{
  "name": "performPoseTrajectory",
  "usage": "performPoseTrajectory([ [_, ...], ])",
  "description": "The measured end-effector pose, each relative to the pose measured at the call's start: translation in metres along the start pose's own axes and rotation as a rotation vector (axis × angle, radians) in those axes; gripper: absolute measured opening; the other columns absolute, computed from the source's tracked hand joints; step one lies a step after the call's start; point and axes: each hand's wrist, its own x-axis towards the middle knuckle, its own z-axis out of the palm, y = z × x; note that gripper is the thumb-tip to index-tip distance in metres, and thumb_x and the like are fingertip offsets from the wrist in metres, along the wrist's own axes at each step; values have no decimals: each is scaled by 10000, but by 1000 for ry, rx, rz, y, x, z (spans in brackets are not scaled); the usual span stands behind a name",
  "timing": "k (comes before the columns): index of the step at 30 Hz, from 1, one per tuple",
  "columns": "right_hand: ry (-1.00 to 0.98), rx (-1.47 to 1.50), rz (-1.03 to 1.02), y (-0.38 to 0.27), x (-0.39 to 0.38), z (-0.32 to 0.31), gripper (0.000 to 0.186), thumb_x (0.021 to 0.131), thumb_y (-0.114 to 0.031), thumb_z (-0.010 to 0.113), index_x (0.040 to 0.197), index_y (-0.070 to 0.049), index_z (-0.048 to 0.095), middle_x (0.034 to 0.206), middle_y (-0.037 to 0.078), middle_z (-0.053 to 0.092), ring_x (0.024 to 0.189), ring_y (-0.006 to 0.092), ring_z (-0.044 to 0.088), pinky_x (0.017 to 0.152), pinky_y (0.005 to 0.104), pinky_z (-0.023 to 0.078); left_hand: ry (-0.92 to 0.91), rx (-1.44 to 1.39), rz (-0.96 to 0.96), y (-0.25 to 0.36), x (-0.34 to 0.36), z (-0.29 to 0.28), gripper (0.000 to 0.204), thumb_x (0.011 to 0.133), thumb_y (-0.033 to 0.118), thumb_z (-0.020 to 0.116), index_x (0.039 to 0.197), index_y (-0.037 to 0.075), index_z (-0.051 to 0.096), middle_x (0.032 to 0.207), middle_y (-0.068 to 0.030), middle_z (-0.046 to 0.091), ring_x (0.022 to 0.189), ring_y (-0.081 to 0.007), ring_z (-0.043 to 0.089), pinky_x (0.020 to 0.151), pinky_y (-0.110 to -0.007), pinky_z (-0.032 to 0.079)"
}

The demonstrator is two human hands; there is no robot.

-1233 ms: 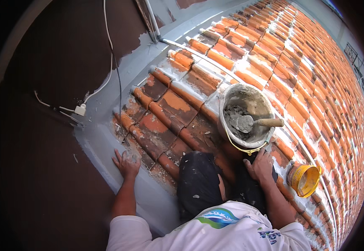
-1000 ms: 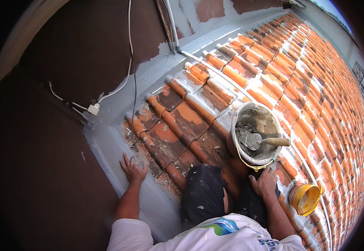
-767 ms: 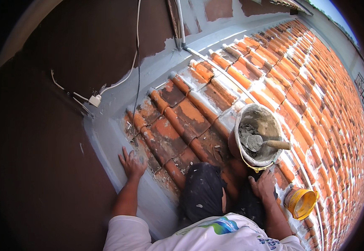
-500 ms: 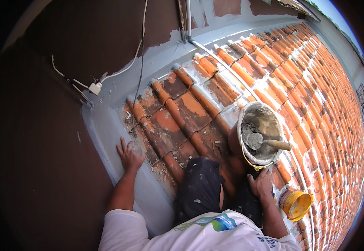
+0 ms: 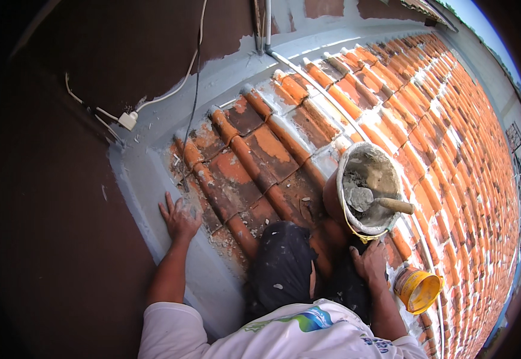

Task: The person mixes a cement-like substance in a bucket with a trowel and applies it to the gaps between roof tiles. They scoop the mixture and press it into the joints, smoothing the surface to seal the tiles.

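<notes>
My left hand [image 5: 181,216] lies open on the grey-coated strip [image 5: 135,188] along the wall, fingers spread, beside the tiles' broken edge. My right hand [image 5: 369,263] is at my dark-clothed right leg, just below the bucket [image 5: 379,170] and its yellow handle; its thumb is apart, but its fingertips are partly hidden, so a grip cannot be confirmed. The bucket holds grey mortar and a wood-handled trowel [image 5: 395,206]. A small yellow pail [image 5: 416,290] lies tilted to the right of that hand. My dark-clothed left knee [image 5: 281,263] is between my hands.
Orange roof tiles [image 5: 266,149] with white patches extend right. A white pipe [image 5: 308,81] crosses them and rises along the brown wall [image 5: 93,48]. A white socket box [image 5: 127,121] and loose cables hang at the wall's foot. A metal railing [image 5: 515,137] stands at the far right.
The view has swung slightly, showing more of the far roof edge and shifting the scene. Both hands, the bucket and the pail keep their places relative to the roof.
</notes>
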Motion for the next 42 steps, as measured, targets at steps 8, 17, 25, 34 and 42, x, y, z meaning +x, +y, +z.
performPoseTrajectory([
  [8, 121, 423, -86, 37, 10, 9, 670, 1028, -421, 683, 1435, 97, 564, 1276, 318, 659, 1225, 451, 651, 1073, 512, 498, -28, -34, -32, 1, 1, -4, 428, 922, 456, 729, 1230, 181, 840, 1504, -111, 661, 1683, -376, 186, 1355, -636, 28],
  [17, -190, -199, -402, 249, 38, 94, 343, 1080, -265, 555, 1044, 26, 733, 916, 253, 743, 861, 388, 749, 764, 473, 558, -30, 0, -6, 1, 2, -4, 450, 925, 426, 722, 1260, 146, 829, 1523, -103, 650, 1682, -368, 187, 1359, -629, 67],
  [25, -354, 1117, 512, 191, 51, 94, 501, 1093, -406, 550, 1236, 37, 739, 1067, 214, 781, 959, 300, 745, 858, 434, 575, -36, -73, -25, 1, 3, -9, 451, 893, 413, 775, 1247, 138, 825, 1527, -141, 642, 1674, -379, 208, 1353, -647, 68],
  [34, -279, 1229, 658, 125, 47, 116, 519, 1095, -416, 548, 1253, 42, 732, 1086, 213, 778, 976, 295, 739, 874, 431, 572, -42, -91, -26, 2, 5, -10, 483, 888, 396, 787, 1270, 102, 815, 1508, -158, 654, 1668, -408, 218, 1344, -669, 62],
  [42, -324, 1211, 718, 62, 44, 151, 535, 1096, -426, 547, 1269, 47, 726, 1103, 212, 775, 991, 290, 734, 888, 429, 569, -46, -119, -46, 2, 9, -13, 464, 896, 378, 779, 1263, 97, 818, 1512, -153, 652, 1666, -406, 227, 1344, -673, 64],
])
